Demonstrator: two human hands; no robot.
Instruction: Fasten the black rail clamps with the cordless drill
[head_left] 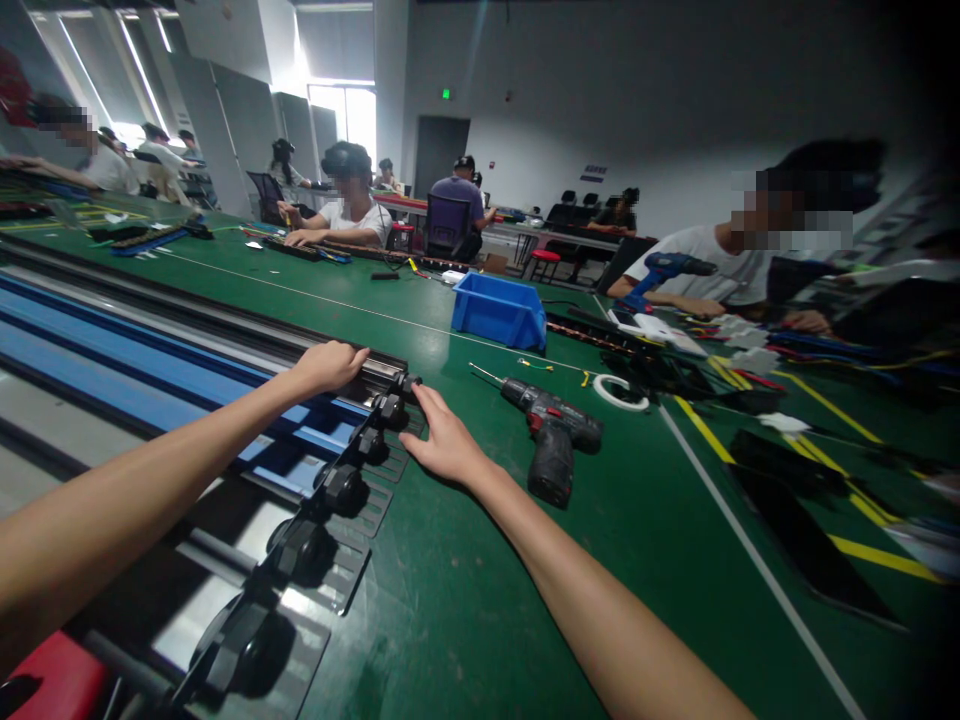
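A long assembly of blue and metal rails (300, 440) lies on the green table at the left. Black knob-like parts (343, 488) line its near end, above slotted black plates (349, 575). My left hand (330, 366) rests on the far rails near that end, its fingers curled closed; whatever is under them is hidden. Close by, my right hand (448, 437) has thumb and forefinger apart, with the forefinger tip at the farthest black knob (409, 383). Right of this hand a black and red cordless drill (555, 425) lies on its side, its long bit pointing away to the left.
Beyond the drill stands a blue plastic bin (499, 312). A white tape roll (621, 393) and cables lie to the right. A co-worker (720, 265) sits at the right near a blue drill (667, 270); another co-worker (349, 205) works across the green table (465, 600).
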